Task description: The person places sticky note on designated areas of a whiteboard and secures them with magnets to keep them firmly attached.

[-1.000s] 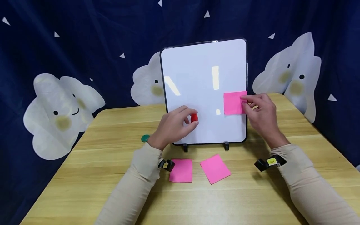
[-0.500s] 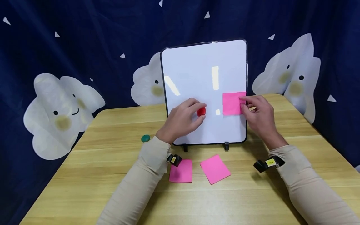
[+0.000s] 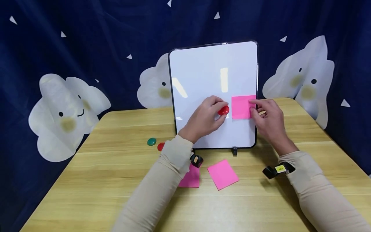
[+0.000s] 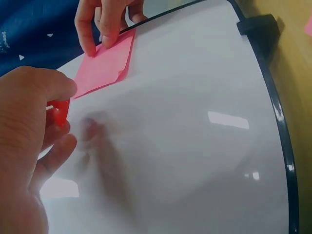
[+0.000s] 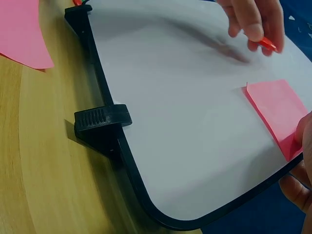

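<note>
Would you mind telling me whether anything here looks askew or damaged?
Two small things: on the table, one pink note lies turned askew, right of a straighter one, and the pinched note in the right hand has a slightly curled lower-left corner. No spill or tear shows.

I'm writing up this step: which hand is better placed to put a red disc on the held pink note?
Probably the left hand: it pinches a red disc close to the note. The right hand is busy pinching the note's outer edge.
</note>
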### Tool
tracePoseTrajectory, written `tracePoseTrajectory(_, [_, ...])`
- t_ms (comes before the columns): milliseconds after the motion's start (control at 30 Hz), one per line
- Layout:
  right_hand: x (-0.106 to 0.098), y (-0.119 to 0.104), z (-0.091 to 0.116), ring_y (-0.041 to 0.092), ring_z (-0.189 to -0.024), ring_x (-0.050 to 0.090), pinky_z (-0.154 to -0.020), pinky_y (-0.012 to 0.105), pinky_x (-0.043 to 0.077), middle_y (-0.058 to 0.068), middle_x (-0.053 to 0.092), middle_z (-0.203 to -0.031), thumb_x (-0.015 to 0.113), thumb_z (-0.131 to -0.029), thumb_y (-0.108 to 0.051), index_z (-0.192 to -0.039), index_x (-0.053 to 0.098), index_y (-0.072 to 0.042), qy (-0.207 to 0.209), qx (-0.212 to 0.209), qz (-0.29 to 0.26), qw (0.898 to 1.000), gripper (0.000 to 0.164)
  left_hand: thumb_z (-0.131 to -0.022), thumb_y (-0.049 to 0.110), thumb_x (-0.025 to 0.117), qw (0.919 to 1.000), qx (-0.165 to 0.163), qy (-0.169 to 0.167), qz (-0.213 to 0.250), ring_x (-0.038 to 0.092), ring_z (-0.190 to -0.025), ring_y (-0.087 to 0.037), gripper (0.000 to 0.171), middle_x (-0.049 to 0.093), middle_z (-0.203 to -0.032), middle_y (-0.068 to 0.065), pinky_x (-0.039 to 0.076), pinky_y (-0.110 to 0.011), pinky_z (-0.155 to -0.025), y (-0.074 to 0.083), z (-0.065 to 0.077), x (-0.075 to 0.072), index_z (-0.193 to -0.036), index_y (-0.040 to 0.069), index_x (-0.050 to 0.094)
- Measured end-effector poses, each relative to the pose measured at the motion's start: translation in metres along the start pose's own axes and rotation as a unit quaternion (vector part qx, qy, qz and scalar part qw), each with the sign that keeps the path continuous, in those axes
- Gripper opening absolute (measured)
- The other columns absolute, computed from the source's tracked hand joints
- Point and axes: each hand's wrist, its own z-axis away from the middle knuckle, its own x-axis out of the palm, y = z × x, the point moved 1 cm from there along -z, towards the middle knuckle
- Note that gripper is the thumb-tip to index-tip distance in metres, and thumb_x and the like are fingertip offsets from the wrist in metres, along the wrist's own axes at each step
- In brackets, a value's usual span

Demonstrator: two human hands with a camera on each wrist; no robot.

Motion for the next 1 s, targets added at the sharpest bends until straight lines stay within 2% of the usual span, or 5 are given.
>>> tracePoseTrajectory(233, [0.001,0.005,0.001,0.026,-0.093,0.06,-0.071,0.007,0.04,0.017,0.058,-0.109,0.064,-0.096,-0.004,-0.125,0.07,-0.006,-0.001,-0.008,-0.004,1.0,0.03,-0.092,0.023,0.069,0.9988,0.001,0.027,-0.04,0.057,-0.112,-0.015,0.038,0.063,-0.123,-0.004,0.049,-0.018,-0.089,0.005,-0.01,0.01,-0.128,0.009,0.068])
tracePoseTrajectory(400, [0.001,0.007,0.001,0.024,-0.092,0.059,-0.071,0.007,0.04,0.017,0.058,-0.109,0.063,-0.097,-0.005,-0.126,0.069,-0.006,-0.005,-0.011,-0.003,1.0,0.029,-0.091,0.024,0.072,0.999,-0.018,0.04,-0.012,0.057,-0.111,-0.015,0.038,0.064,-0.121,-0.005,0.048,-0.017,-0.088,0.007,-0.011,0.012,-0.125,0.008,0.07])
tracePoseTrajectory(533, [0.002,0.011,0.002,0.019,-0.089,0.057,-0.07,0.009,0.04,0.015,0.059,-0.104,0.063,-0.097,-0.005,-0.126,0.069,-0.006,-0.005,-0.019,-0.008,1.0,0.03,-0.091,0.021,0.073,0.9981,-0.011,0.06,0.006,0.058,-0.112,-0.017,0.036,0.065,-0.122,-0.006,0.045,-0.015,-0.092,0.01,-0.015,0.013,-0.123,0.005,0.07])
tracePoseTrajectory(767, [0.003,0.02,0.004,0.014,-0.086,0.052,-0.067,0.01,0.04,0.014,0.059,-0.098,0.064,-0.096,-0.003,-0.127,0.069,-0.006,-0.002,-0.044,-0.011,0.999,0.031,-0.091,0.018,0.074,0.9969,0.01,0.078,0.002,0.058,-0.115,-0.02,0.038,0.065,-0.126,-0.008,0.039,-0.014,-0.1,0.017,-0.026,0.02,-0.125,0.002,0.069])
tracePoseTrajectory(1000, [0.004,0.022,0.004,0.013,-0.084,0.05,-0.066,0.011,0.04,0.012,0.058,-0.094,0.064,-0.096,-0.003,-0.128,0.068,-0.007,0.002,-0.051,-0.019,0.998,0.033,-0.09,0.02,0.075,0.9966,0.013,0.079,-0.016,0.056,-0.116,-0.02,0.038,0.066,-0.127,-0.006,0.038,-0.015,-0.099,0.021,-0.037,0.023,-0.124,0.005,0.07])
